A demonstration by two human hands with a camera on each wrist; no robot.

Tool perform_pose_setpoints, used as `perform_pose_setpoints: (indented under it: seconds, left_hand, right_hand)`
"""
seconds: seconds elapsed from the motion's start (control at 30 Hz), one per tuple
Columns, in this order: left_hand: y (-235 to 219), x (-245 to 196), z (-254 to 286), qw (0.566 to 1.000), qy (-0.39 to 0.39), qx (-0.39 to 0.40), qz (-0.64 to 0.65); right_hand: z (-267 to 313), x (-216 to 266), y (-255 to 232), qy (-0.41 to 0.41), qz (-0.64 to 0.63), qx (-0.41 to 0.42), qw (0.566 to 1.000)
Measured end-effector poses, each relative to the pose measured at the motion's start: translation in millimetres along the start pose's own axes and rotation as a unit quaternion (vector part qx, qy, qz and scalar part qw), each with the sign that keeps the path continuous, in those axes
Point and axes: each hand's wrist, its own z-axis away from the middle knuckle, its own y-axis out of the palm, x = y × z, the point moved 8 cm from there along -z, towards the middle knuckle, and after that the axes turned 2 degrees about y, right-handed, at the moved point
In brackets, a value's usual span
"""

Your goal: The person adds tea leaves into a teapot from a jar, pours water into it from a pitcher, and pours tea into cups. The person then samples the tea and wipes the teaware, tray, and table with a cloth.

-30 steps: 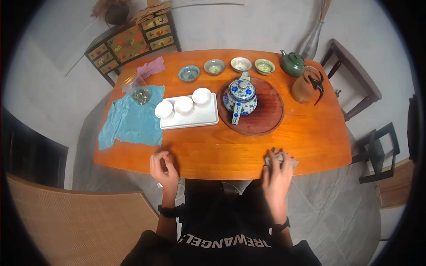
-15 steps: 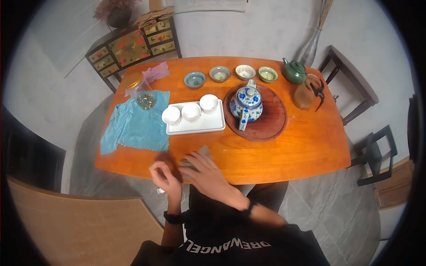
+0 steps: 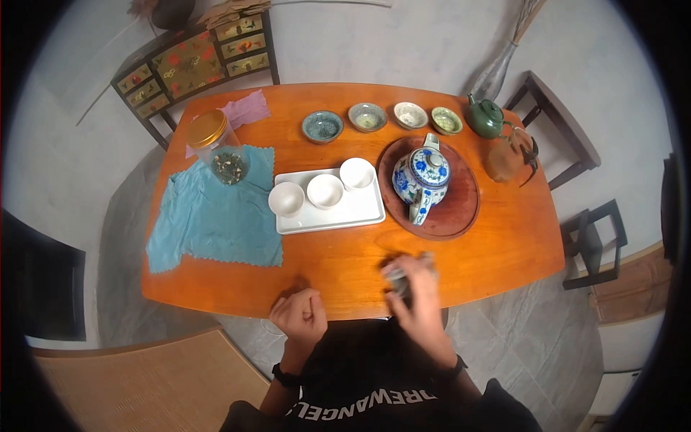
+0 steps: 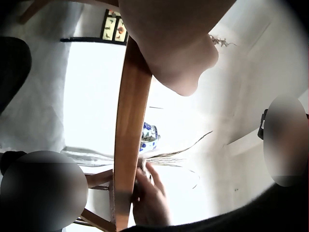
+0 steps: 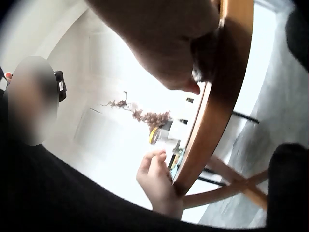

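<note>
My right hand [image 3: 419, 288] grips a small crumpled grey cloth [image 3: 397, 276] low over the table's front edge, thumb toward the left hand; the cloth is partly hidden by the fingers. To its left my left hand [image 3: 301, 317] rests at the table edge with fingers loosely curled, holding nothing I can see. In the right wrist view the left hand [image 5: 158, 181] shows beside the table edge, its fingers bent. Beyond the hands stand a white tray [image 3: 338, 217] with three white cups and a blue-and-white teapot [image 3: 421, 175] on a round reddish-brown board [image 3: 461, 209].
A teal cloth [image 3: 216, 223] lies at the left, bearing a gold-lidded jar [image 3: 229, 164]. Behind it is a pink cloth [image 3: 248, 108]. Several small bowls, such as a blue-grey one [image 3: 322, 127], line the back, with a green teapot [image 3: 486, 117] and a glass pitcher [image 3: 504, 160] at the right.
With the grey cloth, my right hand swept left beside the left hand, then came back rightward. The left hand's fingers have turned inward more. The head view has shifted and tilted.
</note>
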Motion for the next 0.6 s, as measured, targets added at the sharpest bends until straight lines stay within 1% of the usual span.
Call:
perform_pose_setpoints:
  seconds: [0.07,0.1,0.17,0.2,0.23,0.27,0.3,0.33,0.37,0.4,0.43,0.47,0.5,0.53,0.57,0.6]
  left_hand:
    - [1,-2,0,1.0,0.005,0.018,-0.01]
    - [1,-2,-1,1.0,0.004,0.016,-0.01]
    - [2,-1,-3,1.0,0.004,0.013,-0.01]
    - [1,-2,-2,1.0,0.005,0.008,-0.009]
    - [-1,-2,0,1.0,0.0,0.007,-0.013]
    - [1,0,1,0.999,-0.018,0.031,-0.024]
    - [2,2,2,0.997,-0.036,0.055,-0.035]
    - [2,3,1,0.997,-0.038,0.052,-0.039]
    - [1,20,3,0.988,-0.14,0.022,0.067]
    - [4,36,4,0.956,-0.237,-0.009,0.172]
    - [0,27,-24,0.977,-0.19,0.026,0.097]
    - [-5,17,-59,0.987,-0.143,0.063,0.02]
    - [-8,5,-90,0.995,-0.045,0.065,-0.06]
    - [-5,-6,-115,0.987,0.054,0.065,-0.139]
    - [6,-4,-133,0.979,0.094,0.096,-0.155]
    - [17,-4,-146,0.968,0.133,0.128,-0.17]
  right_hand:
    - [-8,18,10,-0.015,0.088,-0.004,0.996]
    - [-9,18,12,-0.011,0.085,-0.003,0.996]
    - [-12,5,8,0.064,0.14,-0.046,0.987]
    - [-11,8,11,0.061,0.138,-0.039,0.988]
    - [-9,19,24,0.013,0.087,0.024,0.996]
    - [-5,30,36,-0.035,0.035,0.085,0.995]
    - [-8,36,37,-0.065,0.013,0.09,0.994]
    - [-14,33,37,-0.069,0.011,0.093,0.993]
    - [-20,24,35,-0.048,-0.002,0.084,0.995]
    - [-27,17,34,-0.028,-0.016,0.074,0.997]
    - [-35,17,27,-0.009,-0.043,0.037,0.998]
    - [-40,20,29,-0.01,-0.046,0.039,0.998]
    - [-44,20,24,-0.004,-0.075,0.003,0.997]
    - [-46,20,19,0.002,-0.102,-0.034,0.994]
    - [-41,10,28,0.005,-0.094,-0.006,0.996]
    - [-37,13,29,0.005,-0.095,-0.002,0.995]
